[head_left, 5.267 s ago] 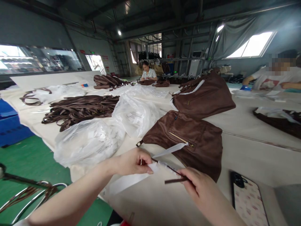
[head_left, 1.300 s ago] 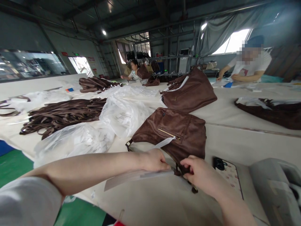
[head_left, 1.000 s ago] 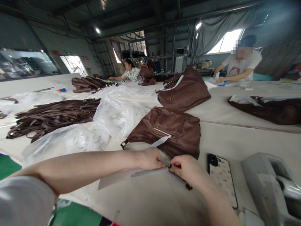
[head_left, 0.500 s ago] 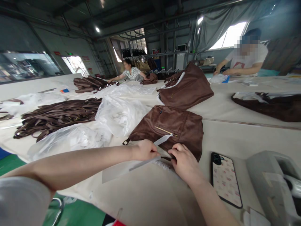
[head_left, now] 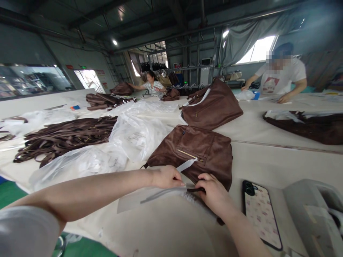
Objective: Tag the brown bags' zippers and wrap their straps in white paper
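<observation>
A brown leather handbag [head_left: 214,144] lies on the table in front of me, with a gold zip [head_left: 187,154] across its face. A white strip [head_left: 187,165] is fastened at the zip's end. My left hand [head_left: 169,177] is closed, pinching a translucent white plastic strip [head_left: 160,192] at the bag's near edge. Close beside it, my right hand [head_left: 211,187] has its fingers curled around a narrow dark brown strap end [head_left: 193,190] by the bag's opening. Part of that strap is hidden under the fingers.
Left lie crumpled clear plastic bags [head_left: 136,137] and a heap of brown straps [head_left: 72,134]. A second brown bag [head_left: 214,107] stands behind. Right are a phone [head_left: 264,217] and a grey tape dispenser [head_left: 302,203]. Two people [head_left: 284,78] work across the table.
My hands stay close together at the bag's edge, and the dark strap end shows more plainly between them. The view has shifted slightly. The co-workers' arms have moved.
</observation>
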Action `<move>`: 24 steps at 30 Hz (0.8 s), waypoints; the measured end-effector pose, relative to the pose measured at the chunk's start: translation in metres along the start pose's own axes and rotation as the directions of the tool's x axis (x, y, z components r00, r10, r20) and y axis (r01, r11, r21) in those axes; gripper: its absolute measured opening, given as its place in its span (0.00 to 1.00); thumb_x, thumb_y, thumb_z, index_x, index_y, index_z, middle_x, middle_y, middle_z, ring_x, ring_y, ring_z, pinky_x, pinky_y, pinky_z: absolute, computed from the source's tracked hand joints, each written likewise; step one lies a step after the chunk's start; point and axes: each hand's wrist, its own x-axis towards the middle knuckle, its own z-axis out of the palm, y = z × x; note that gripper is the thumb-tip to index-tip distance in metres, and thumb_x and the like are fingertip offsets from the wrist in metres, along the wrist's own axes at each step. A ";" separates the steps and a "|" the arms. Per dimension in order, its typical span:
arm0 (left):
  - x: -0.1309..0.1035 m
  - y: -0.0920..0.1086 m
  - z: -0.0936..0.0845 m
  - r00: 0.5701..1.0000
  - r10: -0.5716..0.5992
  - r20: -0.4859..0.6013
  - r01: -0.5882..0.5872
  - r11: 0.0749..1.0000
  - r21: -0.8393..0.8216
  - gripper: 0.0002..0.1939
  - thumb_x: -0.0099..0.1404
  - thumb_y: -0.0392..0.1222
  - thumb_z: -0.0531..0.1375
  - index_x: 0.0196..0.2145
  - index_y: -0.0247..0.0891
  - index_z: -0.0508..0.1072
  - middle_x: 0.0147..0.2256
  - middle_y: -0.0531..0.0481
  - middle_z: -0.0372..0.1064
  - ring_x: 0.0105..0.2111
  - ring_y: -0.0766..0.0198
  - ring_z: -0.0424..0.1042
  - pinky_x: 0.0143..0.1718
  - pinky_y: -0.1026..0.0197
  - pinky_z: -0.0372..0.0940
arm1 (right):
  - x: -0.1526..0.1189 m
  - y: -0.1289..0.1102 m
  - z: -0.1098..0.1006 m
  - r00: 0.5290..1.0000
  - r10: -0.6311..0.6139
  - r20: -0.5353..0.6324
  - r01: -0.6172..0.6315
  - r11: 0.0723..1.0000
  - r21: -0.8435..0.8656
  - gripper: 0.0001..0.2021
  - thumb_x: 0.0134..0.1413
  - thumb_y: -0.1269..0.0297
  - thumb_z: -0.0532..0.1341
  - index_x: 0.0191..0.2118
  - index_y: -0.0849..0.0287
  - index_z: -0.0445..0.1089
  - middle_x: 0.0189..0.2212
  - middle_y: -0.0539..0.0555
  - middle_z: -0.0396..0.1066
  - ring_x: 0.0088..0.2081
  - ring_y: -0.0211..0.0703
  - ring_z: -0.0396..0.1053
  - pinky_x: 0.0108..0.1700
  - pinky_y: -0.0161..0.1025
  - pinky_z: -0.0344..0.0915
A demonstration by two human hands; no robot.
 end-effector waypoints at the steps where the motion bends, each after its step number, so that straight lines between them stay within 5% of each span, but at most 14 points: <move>1: 0.002 0.002 0.002 1.000 -0.004 -0.019 0.004 1.000 -0.001 0.21 0.62 0.55 0.56 0.26 0.35 0.78 0.18 0.57 0.60 0.20 0.71 0.56 0.20 0.69 0.49 | 0.000 0.000 -0.001 1.000 0.003 -0.005 -0.003 1.000 0.008 0.11 0.50 0.75 0.60 0.34 0.54 0.78 0.45 0.54 0.71 0.48 0.45 0.66 0.52 0.38 0.61; 13: 0.030 0.015 0.017 0.997 0.074 0.014 -0.073 0.997 -0.035 0.20 0.62 0.53 0.56 0.28 0.34 0.78 0.20 0.57 0.63 0.22 0.71 0.59 0.23 0.71 0.52 | -0.001 0.008 -0.002 0.999 0.047 -0.013 -0.047 0.999 0.026 0.10 0.44 0.77 0.64 0.33 0.57 0.76 0.42 0.54 0.72 0.44 0.45 0.69 0.49 0.38 0.63; 19: 0.037 0.031 0.018 1.000 -0.005 0.024 0.005 1.000 0.031 0.21 0.62 0.52 0.56 0.22 0.34 0.76 0.15 0.57 0.53 0.20 0.71 0.54 0.20 0.68 0.48 | -0.001 0.011 -0.001 0.997 0.075 0.009 -0.076 0.996 0.053 0.08 0.43 0.77 0.64 0.30 0.57 0.73 0.42 0.53 0.72 0.43 0.43 0.70 0.48 0.36 0.63; 24: 0.045 0.043 0.022 0.999 -0.047 0.012 0.046 0.996 0.077 0.18 0.61 0.50 0.57 0.21 0.35 0.76 0.15 0.56 0.55 0.20 0.69 0.55 0.21 0.65 0.48 | -0.006 -0.003 -0.014 0.991 0.121 0.059 -0.118 0.991 -0.056 0.11 0.43 0.73 0.65 0.36 0.58 0.73 0.40 0.54 0.72 0.43 0.46 0.70 0.48 0.38 0.63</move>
